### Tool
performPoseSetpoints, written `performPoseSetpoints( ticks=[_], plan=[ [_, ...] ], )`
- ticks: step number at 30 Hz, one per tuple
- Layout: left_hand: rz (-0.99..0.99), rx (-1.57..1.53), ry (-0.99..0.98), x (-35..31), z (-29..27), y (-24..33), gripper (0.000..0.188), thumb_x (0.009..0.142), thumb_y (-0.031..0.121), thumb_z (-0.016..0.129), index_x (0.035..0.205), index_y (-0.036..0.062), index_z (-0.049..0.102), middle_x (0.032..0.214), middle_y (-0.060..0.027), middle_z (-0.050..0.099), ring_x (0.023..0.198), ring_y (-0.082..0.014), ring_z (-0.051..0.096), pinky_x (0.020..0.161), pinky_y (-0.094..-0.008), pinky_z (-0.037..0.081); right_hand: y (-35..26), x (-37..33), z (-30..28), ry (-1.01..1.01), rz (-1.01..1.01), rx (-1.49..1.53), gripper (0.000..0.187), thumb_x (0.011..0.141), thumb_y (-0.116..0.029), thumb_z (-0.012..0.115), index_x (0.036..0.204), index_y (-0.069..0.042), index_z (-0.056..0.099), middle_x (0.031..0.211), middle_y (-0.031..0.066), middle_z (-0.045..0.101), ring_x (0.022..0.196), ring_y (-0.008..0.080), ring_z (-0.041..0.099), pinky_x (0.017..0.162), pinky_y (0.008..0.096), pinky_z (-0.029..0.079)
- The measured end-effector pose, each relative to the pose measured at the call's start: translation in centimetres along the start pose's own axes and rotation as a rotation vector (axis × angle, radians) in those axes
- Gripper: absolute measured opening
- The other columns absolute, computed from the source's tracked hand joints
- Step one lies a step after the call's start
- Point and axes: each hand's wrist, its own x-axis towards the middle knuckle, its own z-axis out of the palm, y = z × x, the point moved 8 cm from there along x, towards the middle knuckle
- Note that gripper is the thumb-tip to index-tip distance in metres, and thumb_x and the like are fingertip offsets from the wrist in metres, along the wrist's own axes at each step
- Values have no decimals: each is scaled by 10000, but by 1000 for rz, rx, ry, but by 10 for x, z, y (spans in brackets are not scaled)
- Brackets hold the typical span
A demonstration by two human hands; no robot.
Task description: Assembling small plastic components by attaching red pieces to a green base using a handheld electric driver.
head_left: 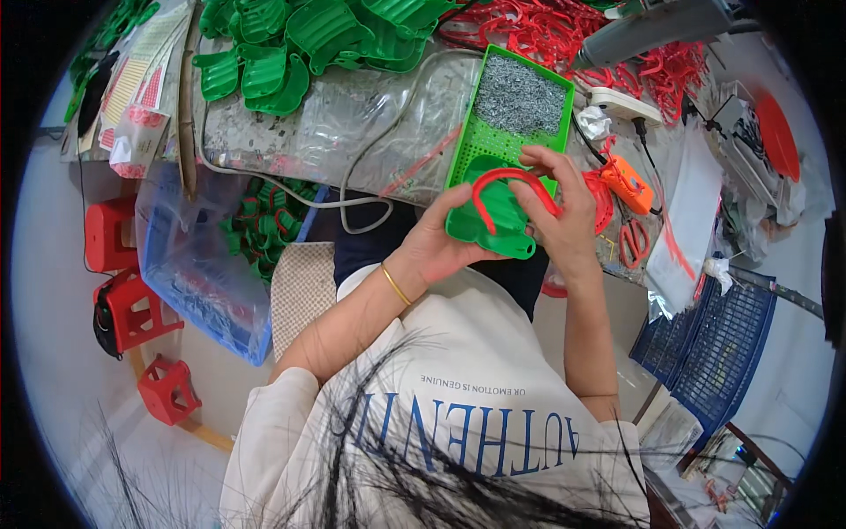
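My left hand [434,244] is closed on the edge of a green moulded plastic piece [490,207], which has ridges and a small hole at its near corner. Across that piece lies a curved red plastic handle [499,174]. The fingers of my right hand [564,201] pinch the right end of this handle. Whether the handle is joined to the green piece I cannot tell. Just beyond my hands is a green tray [459,144] with a perforated bottom, holding many small grey metal screws [520,95] at its far end.
Green pieces [330,31] pile at the back left, red handles [538,31] at the back right. A blue crate [207,295] with assembled green-and-red pieces stands left. Right are orange-handled scissors [633,243], a power strip [624,104] and a grey tool arm [652,33]. A cable [352,198] droops over the table's front.
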Motion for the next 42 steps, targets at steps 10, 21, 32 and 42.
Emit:
performPoseSetpoints(
  ticks=[10,21,32,42],
  plan=[
    [20,-145,-47,6,-7,4,651,892,500,495,1370,83,352,1323,-149,473,1177,-345,500,965,-516,424,-2,5,4,-280,43,57,271,841,-83,608,1099,-2,590,1045,85,571,906,172,597,754,274,489],
    [129,120,-87,-10,1,14,628,892,360,535,1414,129,272,1366,-98,423,1240,-276,450,989,-516,407,-5,14,-3,-165,117,-233,119,841,-64,624,939,4,634,823,27,597,752,82,587,639,207,440],
    [205,216,-55,-11,8,20,685,865,295,598,1425,153,232,1359,-67,421,1231,-214,459,988,-475,420,30,-4,16,-166,420,410,177,871,-73,616,1018,24,600,897,16,625,793,64,577,727,205,461],
    [209,238,-77,-10,7,20,705,857,261,615,1430,137,223,1338,-60,443,1205,-199,484,967,-435,446,39,-6,14,-51,397,453,151,860,-64,621,978,30,619,853,21,638,752,56,585,676,198,475]
  ],
)
